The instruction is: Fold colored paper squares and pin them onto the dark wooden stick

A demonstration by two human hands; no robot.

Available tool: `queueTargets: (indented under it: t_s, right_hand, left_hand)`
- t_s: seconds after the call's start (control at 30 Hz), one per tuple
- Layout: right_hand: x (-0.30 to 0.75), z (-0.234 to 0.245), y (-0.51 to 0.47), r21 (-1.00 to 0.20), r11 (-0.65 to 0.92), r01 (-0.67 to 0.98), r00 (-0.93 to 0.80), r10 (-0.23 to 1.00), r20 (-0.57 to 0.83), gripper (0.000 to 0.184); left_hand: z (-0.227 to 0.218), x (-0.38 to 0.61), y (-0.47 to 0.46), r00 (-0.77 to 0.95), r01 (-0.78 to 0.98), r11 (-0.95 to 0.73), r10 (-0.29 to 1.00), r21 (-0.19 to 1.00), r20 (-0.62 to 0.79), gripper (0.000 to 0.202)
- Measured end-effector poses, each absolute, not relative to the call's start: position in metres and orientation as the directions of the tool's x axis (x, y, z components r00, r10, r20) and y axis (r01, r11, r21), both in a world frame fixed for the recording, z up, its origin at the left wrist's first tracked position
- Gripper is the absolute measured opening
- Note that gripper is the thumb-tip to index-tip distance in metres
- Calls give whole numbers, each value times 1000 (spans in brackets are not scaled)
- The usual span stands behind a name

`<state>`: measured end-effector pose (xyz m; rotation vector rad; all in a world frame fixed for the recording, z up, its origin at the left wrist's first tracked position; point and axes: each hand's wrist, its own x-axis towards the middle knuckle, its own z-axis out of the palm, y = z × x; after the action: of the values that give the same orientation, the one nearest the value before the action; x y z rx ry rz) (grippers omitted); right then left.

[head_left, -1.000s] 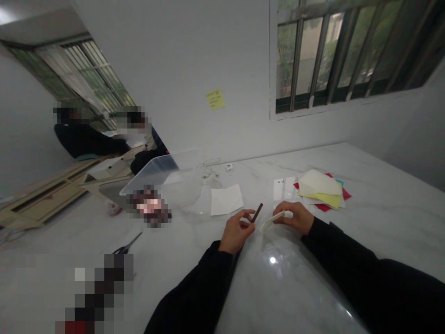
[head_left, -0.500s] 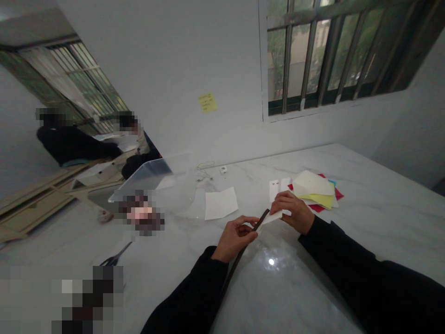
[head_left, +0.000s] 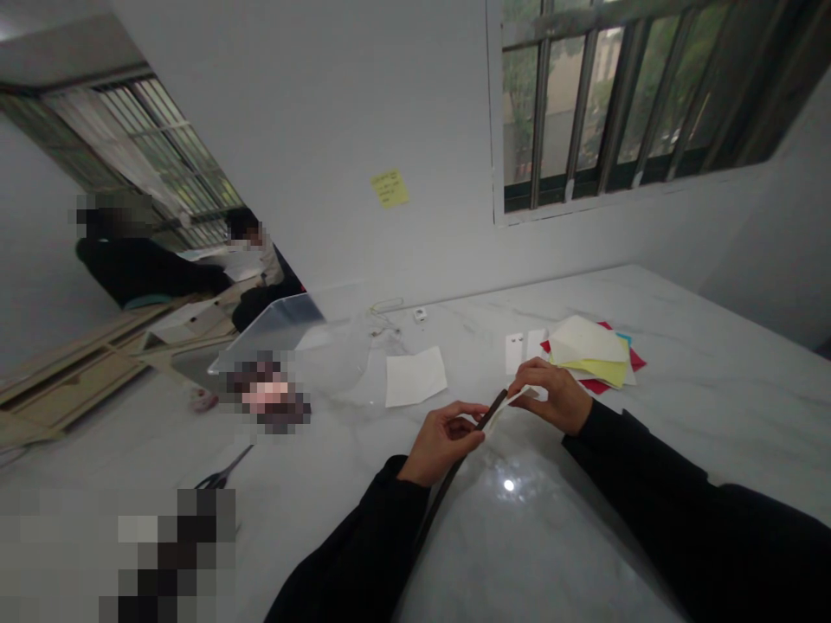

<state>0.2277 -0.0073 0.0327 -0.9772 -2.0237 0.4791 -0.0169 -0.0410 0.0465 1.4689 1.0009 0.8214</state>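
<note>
My left hand is closed on a long, narrow dark brown strip, pinching it near its upper end. The rest of the strip runs down past my left sleeve toward the table's near edge. A narrow white piece, apparently paper, lies against the strip's upper end. Its outer end is pinched by my right hand and stands a little away from the strip. Just beyond my hands, a white sheet rests on the table.
Coloured papers lie piled at right, beside small white cards. A clear plastic box stands at left, with scissors nearer me. A yellow note hangs on the wall. Two people sit in the background.
The white piece's outer end has bent up and tilted away from the dark strip, with my right fingers still on it. My left hand has kept its hold; the view has shifted slightly.
</note>
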Motion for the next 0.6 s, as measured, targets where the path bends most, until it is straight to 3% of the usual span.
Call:
queueTargets:
  t_s: [0.13,0.27,0.6]
  right_hand:
    - [227,33,-9,-783,471,406,-313,877,365,30]
    - [228,31,-9,-922,308,235,-422,887,189,38]
    - [229,12,-5,-977,130,170,-462,886,37,41]
  left_hand:
    - [45,-17,-42,395,116,1,918,993,-47,33]
    - [41,-17,-41,411,87,4,911,996,-40,35]
    - [33,-25,-36,466,129,3,882,992,-63,44]
